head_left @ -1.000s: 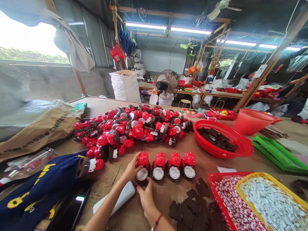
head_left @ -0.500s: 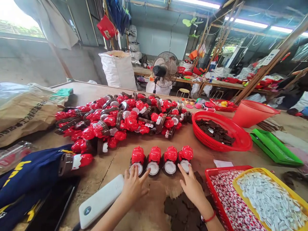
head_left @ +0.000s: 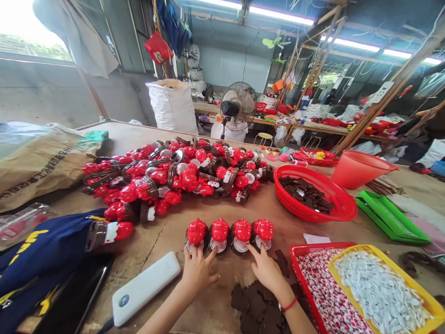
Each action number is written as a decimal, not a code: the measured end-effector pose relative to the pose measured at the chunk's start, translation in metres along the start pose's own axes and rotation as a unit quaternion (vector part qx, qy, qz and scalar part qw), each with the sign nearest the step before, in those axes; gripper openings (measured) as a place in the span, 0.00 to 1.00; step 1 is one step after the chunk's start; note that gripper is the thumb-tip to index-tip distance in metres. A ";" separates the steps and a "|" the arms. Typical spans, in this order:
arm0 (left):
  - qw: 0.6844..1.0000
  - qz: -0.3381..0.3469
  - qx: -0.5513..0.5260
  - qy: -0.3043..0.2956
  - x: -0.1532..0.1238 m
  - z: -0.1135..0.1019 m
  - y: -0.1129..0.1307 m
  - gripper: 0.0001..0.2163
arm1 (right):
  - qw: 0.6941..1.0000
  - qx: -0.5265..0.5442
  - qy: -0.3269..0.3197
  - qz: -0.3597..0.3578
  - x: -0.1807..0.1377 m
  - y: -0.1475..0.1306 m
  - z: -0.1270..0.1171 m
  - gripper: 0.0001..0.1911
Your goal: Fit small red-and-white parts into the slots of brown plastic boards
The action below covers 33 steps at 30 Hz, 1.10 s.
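Observation:
In the head view, several red figures with white discs and dark brown bases stand side by side in a row. My left hand (head_left: 199, 270) has its fingers spread at the front of the leftmost red figure (head_left: 196, 231). Its fingertips touch or nearly touch the white disc there, and the index finger reaches toward the neighbouring figure (head_left: 219, 230). My right hand (head_left: 267, 270) is also open, with fingertips at the fronts of the two right-hand figures (head_left: 242, 229). Neither hand grips anything. Dark brown flat pieces (head_left: 255, 304) lie beside my right forearm.
A heap of similar red figures (head_left: 189, 178) lies behind the row. To the right are a red basket (head_left: 339, 208) of brown pieces, a red tray (head_left: 295, 250) and a yellow tray (head_left: 440, 306) of small parts. A white power bank (head_left: 148, 287) lies at left.
My right hand has shifted left, from the rightmost figure toward the third. The red figures now lean more over their white discs. The view has tilted slightly up.

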<state>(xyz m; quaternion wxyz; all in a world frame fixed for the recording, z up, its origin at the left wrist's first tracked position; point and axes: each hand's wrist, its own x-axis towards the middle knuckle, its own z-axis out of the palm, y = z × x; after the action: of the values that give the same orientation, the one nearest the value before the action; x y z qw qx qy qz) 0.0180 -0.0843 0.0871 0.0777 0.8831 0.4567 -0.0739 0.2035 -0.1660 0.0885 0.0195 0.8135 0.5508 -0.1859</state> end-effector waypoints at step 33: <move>0.954 0.264 -0.055 0.134 0.036 0.041 0.059 0.18 | 0.898 0.263 0.348 0.064 -0.099 0.124 0.030 0.18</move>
<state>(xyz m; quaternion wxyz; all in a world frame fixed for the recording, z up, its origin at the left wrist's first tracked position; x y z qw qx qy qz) 0.0840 -0.0977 0.0435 0.0813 0.9683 0.2167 0.0936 0.2753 -0.3100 0.0714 -0.3761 0.8353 0.4001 -0.0273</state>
